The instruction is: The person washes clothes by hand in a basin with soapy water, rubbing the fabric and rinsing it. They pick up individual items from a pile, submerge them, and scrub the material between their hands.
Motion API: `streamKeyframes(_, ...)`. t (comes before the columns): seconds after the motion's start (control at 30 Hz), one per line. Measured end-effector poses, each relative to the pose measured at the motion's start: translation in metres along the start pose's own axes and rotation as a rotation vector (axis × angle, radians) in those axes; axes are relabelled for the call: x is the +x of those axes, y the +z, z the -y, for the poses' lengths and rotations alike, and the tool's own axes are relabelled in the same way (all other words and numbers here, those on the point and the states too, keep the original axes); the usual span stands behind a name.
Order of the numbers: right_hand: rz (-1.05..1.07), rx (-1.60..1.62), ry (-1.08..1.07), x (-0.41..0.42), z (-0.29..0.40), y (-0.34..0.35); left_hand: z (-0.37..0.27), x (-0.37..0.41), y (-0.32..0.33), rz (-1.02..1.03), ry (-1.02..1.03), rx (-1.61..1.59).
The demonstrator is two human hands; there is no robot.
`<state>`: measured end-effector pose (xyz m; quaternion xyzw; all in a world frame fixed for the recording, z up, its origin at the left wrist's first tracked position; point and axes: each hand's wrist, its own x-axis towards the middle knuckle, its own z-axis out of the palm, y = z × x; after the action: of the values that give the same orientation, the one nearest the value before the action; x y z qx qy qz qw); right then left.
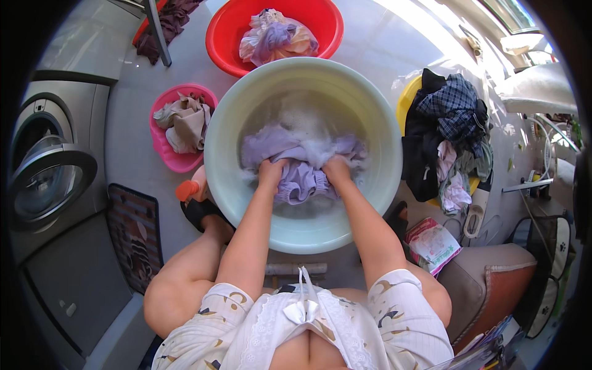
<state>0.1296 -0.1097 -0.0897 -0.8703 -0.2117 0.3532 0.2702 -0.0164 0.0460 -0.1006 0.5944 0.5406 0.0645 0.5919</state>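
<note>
A large pale green basin [296, 240] stands between my knees, holding cloudy, sudsy water [298, 108]. In it lies a lavender garment [300, 159] with a gathered elastic edge toward me, partly under the foam. My left hand [272, 172] grips the cloth on its left side, fingers mostly hidden in the folds. On the other side my right hand [336, 170] has hold of the same garment, its fingertips sunk in fabric and suds. The bunched gathered part hangs between my two hands, just at the water.
Beyond the basin is a red tub [222, 55] with light-coloured laundry. A pink basin [162, 155] of beige cloth stands left, near a washing machine [60, 152] with its door ajar. Dark clothes [444, 115] heap over a yellow basin [409, 92] at right, near a detergent bag [432, 243].
</note>
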Motion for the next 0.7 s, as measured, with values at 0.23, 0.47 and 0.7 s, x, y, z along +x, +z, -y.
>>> streamKeyframes(0.23,-0.339,0.501,-0.489,-0.079,0.107,-0.027,-0.094,-0.044,0.002,0.688,-0.384,-1.085)
streamKeyframes(0.47,-0.484,0.19,-0.645,-0.108,0.16,-0.021,-0.074,-0.031,0.021,0.725,-0.224,-1.139)
streamKeyframes(0.7,-0.644,0.11,-0.258,-0.046,0.107,-0.041,-0.122,-0.049,0.008,0.383,-0.187,-0.675)
